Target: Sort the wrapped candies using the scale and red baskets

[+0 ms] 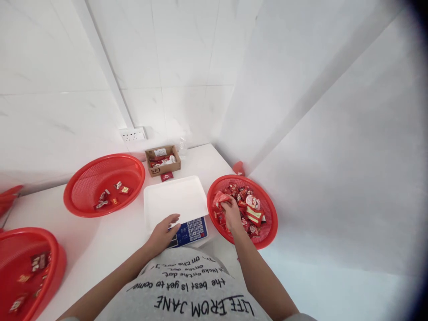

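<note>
A white weighing scale (174, 198) with a blue keypad (192, 231) stands before me on the white table. My left hand (163, 232) rests on the scale's front, fingers stretched over the display and keypad. My right hand (230, 213) reaches into a red mesh basket (267, 223) full of red-wrapped candies (252, 209). Its fingers are curled on a red packet (220, 198) at the basket's left side.
A second red basket (83, 187) with a few candies sits at the left rear, another (50, 267) at the near left. A small cardboard box (162, 159) stands by the wall under a socket strip (133, 133). White walls close in behind and to the right.
</note>
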Demonstrator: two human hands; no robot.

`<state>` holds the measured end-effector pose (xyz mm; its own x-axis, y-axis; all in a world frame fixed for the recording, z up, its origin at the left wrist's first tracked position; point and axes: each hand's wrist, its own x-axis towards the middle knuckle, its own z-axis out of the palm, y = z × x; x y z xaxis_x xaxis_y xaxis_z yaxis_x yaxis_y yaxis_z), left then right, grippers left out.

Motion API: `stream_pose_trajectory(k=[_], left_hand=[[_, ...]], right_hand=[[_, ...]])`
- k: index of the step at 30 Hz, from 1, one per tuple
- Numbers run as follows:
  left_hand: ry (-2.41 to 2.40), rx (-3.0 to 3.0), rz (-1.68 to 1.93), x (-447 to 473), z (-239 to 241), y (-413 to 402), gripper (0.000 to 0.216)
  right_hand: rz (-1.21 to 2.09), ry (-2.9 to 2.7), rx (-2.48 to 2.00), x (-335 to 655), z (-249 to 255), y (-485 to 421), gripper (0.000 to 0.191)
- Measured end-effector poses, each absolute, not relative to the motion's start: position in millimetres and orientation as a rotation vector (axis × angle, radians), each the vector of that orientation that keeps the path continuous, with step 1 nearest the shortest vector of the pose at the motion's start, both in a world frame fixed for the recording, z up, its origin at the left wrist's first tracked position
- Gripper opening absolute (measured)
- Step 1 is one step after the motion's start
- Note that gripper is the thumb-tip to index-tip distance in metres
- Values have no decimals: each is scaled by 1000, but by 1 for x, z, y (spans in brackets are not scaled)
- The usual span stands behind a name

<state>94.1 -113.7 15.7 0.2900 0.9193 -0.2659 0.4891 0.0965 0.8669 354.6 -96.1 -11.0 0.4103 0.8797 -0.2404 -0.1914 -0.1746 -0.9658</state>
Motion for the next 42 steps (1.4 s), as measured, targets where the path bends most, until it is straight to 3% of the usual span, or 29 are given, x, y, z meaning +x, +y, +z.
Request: stream_pose_trajectory(k=[6,15,24,35,42], left_hand=[[1034,1075,511,127,44,-108,45],[1111,916,708,120,54,-105,36],[1035,945,596,120,56,-113,42],[1101,1052,640,114,39,-105,35],[1264,676,640,99,33,-91,55]], right_hand=[[1583,-603,-961,295,34,-117,26],[1697,-941,-1076,278,34,-130,33],[1409,-965,-1312,268,28,-129,29],[1410,-1110,-1438,280,24,-133,41],[1113,-933,-1707,354,-20,-110,43]])
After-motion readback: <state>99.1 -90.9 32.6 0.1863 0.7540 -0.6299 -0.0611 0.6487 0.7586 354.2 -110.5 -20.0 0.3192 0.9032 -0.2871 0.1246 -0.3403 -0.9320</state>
